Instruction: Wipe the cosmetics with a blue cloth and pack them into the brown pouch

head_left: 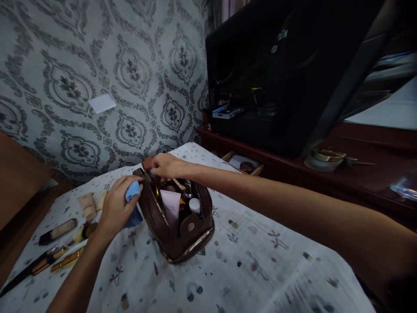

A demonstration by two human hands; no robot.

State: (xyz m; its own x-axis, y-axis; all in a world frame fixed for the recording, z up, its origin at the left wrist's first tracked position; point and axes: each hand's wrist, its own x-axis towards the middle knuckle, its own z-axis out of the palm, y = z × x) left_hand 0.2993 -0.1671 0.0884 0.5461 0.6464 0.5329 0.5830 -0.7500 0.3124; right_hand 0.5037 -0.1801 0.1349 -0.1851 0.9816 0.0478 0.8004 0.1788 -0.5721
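A brown zip pouch [182,237] stands open on a white cloth with small prints [247,269]. Inside it are a pink tube [171,206], small bottles and a white-capped jar [194,204]. My left hand [115,208] is closed round a blue cloth [132,192] and rests against the pouch's left side. My right hand [166,166] reaches over the far rim of the pouch, fingers pinched on a thin brush-like stick [177,183] with a round brown end.
Several cosmetics lie on the cloth at the left: a beige tube [87,205], a dark stick [57,231], gold pens [67,260]. A dark wooden shelf [293,167] with a black case [280,74] and a gold-rimmed dish [324,158] stands behind. Patterned wallpaper backs the scene.
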